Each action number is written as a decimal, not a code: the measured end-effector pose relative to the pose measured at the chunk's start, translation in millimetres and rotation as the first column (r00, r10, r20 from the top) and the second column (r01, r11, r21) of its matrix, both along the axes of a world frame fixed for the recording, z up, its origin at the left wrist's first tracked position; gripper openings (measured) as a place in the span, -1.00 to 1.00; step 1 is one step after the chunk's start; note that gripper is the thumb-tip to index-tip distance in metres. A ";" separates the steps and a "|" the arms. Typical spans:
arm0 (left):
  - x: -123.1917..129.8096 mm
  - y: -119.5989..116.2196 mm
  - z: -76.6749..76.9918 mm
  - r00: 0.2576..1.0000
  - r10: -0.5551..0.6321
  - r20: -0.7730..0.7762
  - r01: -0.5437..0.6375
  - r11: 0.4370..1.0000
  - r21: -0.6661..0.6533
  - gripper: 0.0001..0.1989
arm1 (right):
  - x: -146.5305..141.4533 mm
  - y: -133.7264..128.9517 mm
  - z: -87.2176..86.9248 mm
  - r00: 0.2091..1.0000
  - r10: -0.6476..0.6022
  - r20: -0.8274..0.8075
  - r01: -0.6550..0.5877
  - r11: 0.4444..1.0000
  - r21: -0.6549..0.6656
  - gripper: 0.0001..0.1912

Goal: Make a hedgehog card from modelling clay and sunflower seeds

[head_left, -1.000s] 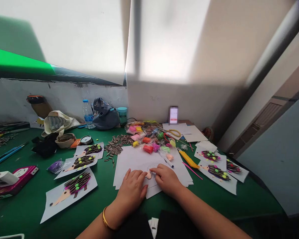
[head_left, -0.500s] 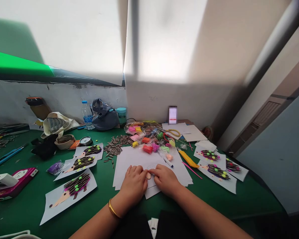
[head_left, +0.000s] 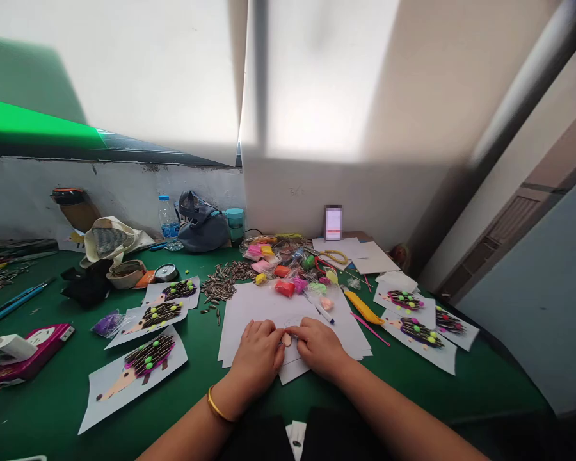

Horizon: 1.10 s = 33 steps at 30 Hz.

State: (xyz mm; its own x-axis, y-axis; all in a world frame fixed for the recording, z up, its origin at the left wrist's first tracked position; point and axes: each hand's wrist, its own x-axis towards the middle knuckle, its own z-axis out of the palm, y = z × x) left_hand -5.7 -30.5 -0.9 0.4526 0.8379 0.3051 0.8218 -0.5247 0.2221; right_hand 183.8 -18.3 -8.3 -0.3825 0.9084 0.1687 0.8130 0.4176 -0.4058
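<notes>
A small flat piece of peach modelling clay (head_left: 287, 340) lies on the white paper (head_left: 240, 314), over a faint drawn outline. My left hand (head_left: 260, 351) rests on the sheet with its fingers bent close together, thumb and index finger at the left edge of the clay. From the other side, my right hand (head_left: 319, 346) presses its index fingertip to the top of the clay, the other fingers curled under. Both index fingertips meet there. My hands hide part of the drawing.
Bagged coloured clay (head_left: 284, 288) and sunflower seeds (head_left: 221, 282) lie beyond the paper. A pen (head_left: 325, 314), a yellow cutter (head_left: 362, 307) and a pink tool (head_left: 370, 330) are at right. Hedgehog pictures (head_left: 144, 362) lie on both sides. A phone (head_left: 333, 223) leans on the wall.
The view has shifted very slightly. Both hands stay at the clay, with hardly any visible movement of the fingers.
</notes>
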 end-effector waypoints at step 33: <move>-5.7 5.5 -18.0 0.991 0.041 0.129 -0.049 0.997 0.056 -0.73 | 2.0 -1.8 -3.6 0.999 0.017 -0.032 -0.017 1.000 0.023 -0.51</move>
State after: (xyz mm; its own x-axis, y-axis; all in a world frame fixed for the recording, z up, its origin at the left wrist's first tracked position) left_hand -11.4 -25.0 -18.9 0.3691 0.8353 0.4075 0.8116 -0.5033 0.2966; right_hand 185.8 -20.2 -11.9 -0.3919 0.8976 0.2017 0.7924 0.4408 -0.4217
